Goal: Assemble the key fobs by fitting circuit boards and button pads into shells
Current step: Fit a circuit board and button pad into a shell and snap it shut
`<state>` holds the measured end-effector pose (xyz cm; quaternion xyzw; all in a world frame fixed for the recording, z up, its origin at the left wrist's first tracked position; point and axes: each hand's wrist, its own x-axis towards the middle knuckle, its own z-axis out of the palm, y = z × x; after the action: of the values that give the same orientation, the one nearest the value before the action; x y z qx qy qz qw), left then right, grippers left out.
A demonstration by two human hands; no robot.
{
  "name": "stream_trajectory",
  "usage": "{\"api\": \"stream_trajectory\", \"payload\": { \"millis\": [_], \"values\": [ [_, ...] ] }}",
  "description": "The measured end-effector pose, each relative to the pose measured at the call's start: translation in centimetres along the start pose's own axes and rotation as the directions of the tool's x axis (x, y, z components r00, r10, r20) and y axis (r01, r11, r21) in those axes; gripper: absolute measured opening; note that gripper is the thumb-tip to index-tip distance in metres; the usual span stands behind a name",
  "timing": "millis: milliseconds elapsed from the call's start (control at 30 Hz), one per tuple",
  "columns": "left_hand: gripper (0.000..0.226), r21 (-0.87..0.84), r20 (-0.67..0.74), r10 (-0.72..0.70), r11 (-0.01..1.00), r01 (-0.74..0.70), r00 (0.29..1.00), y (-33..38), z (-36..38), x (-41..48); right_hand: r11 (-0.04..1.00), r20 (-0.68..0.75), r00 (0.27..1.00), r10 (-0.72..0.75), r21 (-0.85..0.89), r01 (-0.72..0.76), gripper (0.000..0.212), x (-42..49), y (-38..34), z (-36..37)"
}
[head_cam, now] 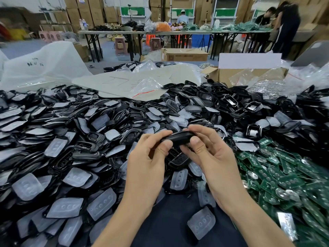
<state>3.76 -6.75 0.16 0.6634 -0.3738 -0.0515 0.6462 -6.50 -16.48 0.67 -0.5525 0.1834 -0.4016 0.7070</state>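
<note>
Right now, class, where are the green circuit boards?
In the head view, the green circuit boards lie heaped at lower right, beside the right hand gripping a black shell.

- Stacked cardboard boxes (89, 13) are seen along the far wall.
- White shelving units (132, 8) with green panels are set among them.
- A row of folding tables (110, 32) on black legs is stretched across the room and heaped with goods.
- Pink plastic stools (120, 45) are placed under and beside the tables.
- The floor (23, 49) is shown as smooth grey.
- A person in a white cap (182, 17) and two people in dark clothes (286, 25) are seen at the far tables.
</note>
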Motion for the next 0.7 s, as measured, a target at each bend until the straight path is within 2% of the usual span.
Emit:
{"api": "stream_trajectory", "payload": {
  "millis": [100, 200, 267, 467, 633, 700],
  "values": [
    [0.024, 0.140, -0.033, 0.099, 0.986, -0.093, 0.995, -0.1, 0.0, 0.0, 0.979, -0.053, 0.991, 0.125, 0.168, -0.114, 0.023, 0.3, 0.0, 0.0],
    [0.024, 0.331, -0.040, 0.289, 0.907, -0.260, 0.957, -0.5, 0.2, -0.2, 0.908, -0.015, 0.962, 0.273, 0.333, -0.253, 0.037, 0.5, 0.1, -0.1],
    [0.025, 0.384, -0.039, 0.351, 0.870, -0.310, 0.936, -0.8, 0.5, -0.3, 0.868, 0.024, 0.949, 0.315, 0.398, -0.298, 0.041, 0.6, 0.1, -0.2],
    [0.027, 0.425, 0.027, 0.407, 0.822, -0.379, 0.913, -1.0, 0.6, -0.6, 0.802, 0.065, 0.921, 0.383, 0.472, -0.367, 0.021, 0.7, 0.0, -0.5],
    [0.027, 0.417, 0.028, 0.420, 0.820, -0.392, 0.907, -1.2, 0.5, -0.4, 0.789, 0.022, 0.919, 0.394, 0.504, -0.351, 0.037, 0.8, 0.1, -0.5],
    [0.027, 0.402, 0.005, 0.404, 0.837, -0.372, 0.915, -1.2, 0.5, -0.4, 0.831, -0.007, 0.937, 0.350, 0.464, -0.307, 0.030, 0.7, 0.2, -0.4]
  ]
}}
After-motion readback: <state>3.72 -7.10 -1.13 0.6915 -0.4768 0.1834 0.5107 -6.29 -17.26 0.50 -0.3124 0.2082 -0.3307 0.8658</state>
